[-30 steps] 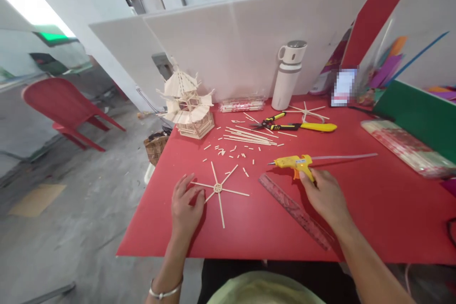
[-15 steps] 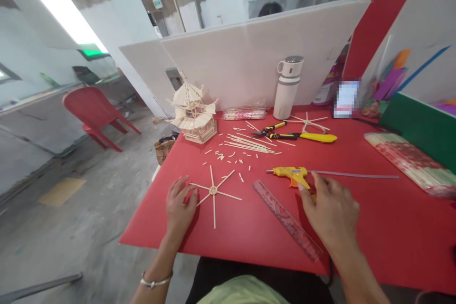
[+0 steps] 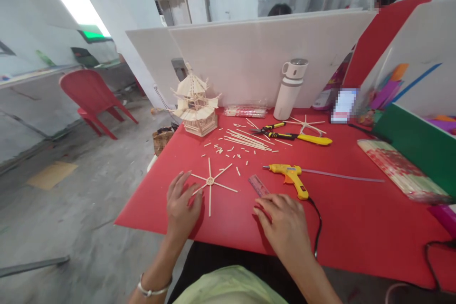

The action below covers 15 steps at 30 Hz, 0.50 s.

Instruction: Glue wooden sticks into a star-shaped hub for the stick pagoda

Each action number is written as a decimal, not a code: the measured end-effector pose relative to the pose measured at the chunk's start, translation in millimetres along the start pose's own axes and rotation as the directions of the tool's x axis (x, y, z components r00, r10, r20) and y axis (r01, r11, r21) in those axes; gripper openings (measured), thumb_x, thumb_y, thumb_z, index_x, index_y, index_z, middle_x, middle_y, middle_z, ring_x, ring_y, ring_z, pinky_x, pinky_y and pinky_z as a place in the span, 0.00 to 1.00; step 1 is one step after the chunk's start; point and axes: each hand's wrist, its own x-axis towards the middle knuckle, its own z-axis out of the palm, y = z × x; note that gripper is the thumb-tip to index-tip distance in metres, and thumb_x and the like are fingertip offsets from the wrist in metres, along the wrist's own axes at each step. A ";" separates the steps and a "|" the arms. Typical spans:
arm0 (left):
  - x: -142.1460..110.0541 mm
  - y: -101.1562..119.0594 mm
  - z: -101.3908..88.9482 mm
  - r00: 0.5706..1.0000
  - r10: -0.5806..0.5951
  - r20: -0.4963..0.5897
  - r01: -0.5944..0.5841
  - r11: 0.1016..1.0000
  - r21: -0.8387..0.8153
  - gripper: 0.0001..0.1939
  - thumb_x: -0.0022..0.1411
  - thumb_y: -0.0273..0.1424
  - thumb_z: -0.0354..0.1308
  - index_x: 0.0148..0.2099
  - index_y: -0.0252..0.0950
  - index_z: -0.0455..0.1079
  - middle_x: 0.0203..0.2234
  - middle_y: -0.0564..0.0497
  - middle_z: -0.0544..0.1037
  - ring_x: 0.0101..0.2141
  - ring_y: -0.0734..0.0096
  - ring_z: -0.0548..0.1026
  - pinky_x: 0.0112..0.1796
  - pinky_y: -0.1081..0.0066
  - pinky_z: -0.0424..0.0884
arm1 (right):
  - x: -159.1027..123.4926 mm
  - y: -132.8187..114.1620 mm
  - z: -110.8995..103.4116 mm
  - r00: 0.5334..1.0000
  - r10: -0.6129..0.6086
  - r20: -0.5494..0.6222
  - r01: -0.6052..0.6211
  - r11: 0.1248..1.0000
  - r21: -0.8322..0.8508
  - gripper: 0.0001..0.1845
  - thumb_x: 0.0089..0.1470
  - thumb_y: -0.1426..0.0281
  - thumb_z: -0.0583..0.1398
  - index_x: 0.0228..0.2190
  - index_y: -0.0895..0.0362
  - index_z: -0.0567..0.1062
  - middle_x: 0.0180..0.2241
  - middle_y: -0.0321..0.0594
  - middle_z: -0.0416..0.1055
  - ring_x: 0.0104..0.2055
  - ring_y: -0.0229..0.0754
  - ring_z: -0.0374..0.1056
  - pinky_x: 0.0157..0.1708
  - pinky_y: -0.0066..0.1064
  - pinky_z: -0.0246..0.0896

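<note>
A six-spoked wheel of thin wooden sticks lies flat on the red table. Beside its left spokes rests my left hand, thumb and fingers apart, fingertips by the spoke ends; whether they touch cannot be told. My right hand is over the pink ruler, covering most of it, with fingers loosely spread and nothing seen gripped. Just beyond that hand, the yellow glue gun lies on its side, a long glue stick trailing right from its back. Short cut stick pieces are scattered past the wheel.
At the back stand a wooden stick pagoda and a white bottle. Longer sticks, pliers, a yellow-handled cutter and another spoked piece lie mid-table. A stick packet is at right. A black cord crosses the front edge.
My right hand has let go of the glue gun, leaving it on the table, and moved left onto the ruler. The left hand stays beside the wheel. The view has shifted.
</note>
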 end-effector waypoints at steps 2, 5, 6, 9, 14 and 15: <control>2.5 5.9 0.1 1.000 0.021 0.011 -0.021 1.000 -0.008 0.05 0.64 0.27 0.59 0.40 0.38 0.77 0.55 0.42 0.75 0.59 0.50 0.69 0.55 0.49 0.71 | 6.2 -10.0 -1.4 0.999 -0.032 0.026 0.032 0.999 0.035 0.06 0.61 0.68 0.62 0.38 0.47 0.80 0.40 0.36 0.78 0.44 0.46 0.68 0.45 0.40 0.54; 4.5 5.1 -0.7 0.999 0.022 0.024 -0.022 1.000 -0.012 0.06 0.64 0.27 0.59 0.40 0.39 0.77 0.56 0.42 0.74 0.60 0.50 0.68 0.56 0.48 0.70 | 18.2 -20.8 -1.9 0.996 -0.063 0.059 0.061 0.998 0.035 0.07 0.62 0.68 0.61 0.36 0.47 0.80 0.41 0.38 0.78 0.45 0.46 0.67 0.44 0.40 0.53; 4.5 2.9 -1.3 1.000 0.016 0.027 -0.016 1.000 -0.012 0.06 0.64 0.27 0.58 0.40 0.39 0.77 0.57 0.42 0.74 0.60 0.50 0.68 0.56 0.48 0.70 | 22.9 -22.9 -1.4 0.995 -0.070 0.069 0.068 0.997 0.022 0.07 0.62 0.67 0.61 0.37 0.47 0.80 0.43 0.38 0.77 0.45 0.46 0.67 0.44 0.40 0.53; 3.1 -5.4 -3.6 1.000 -0.010 0.026 0.010 1.000 -0.009 0.06 0.64 0.27 0.58 0.39 0.39 0.77 0.56 0.43 0.74 0.60 0.50 0.68 0.56 0.48 0.70 | 40.5 -26.0 1.5 0.990 -0.085 0.109 0.090 0.995 -0.040 0.10 0.60 0.66 0.62 0.44 0.47 0.79 0.45 0.40 0.76 0.47 0.48 0.65 0.43 0.40 0.52; 1.3 -12.7 -6.6 0.999 -0.039 0.038 0.040 0.999 -0.016 0.06 0.63 0.27 0.58 0.38 0.38 0.77 0.56 0.42 0.74 0.60 0.49 0.68 0.56 0.47 0.70 | 82.7 -29.0 5.6 0.953 -0.162 0.258 0.197 0.974 -0.116 0.09 0.60 0.69 0.60 0.43 0.52 0.77 0.43 0.43 0.76 0.47 0.50 0.65 0.43 0.39 0.51; 1.5 -13.3 -6.9 0.998 -0.045 0.036 0.045 0.999 -0.024 0.06 0.63 0.27 0.58 0.38 0.38 0.77 0.56 0.42 0.74 0.60 0.49 0.68 0.56 0.47 0.70 | 91.3 -29.7 6.2 0.939 -0.187 0.288 0.225 0.969 -0.106 0.09 0.60 0.69 0.61 0.43 0.53 0.76 0.42 0.42 0.76 0.47 0.49 0.65 0.43 0.38 0.51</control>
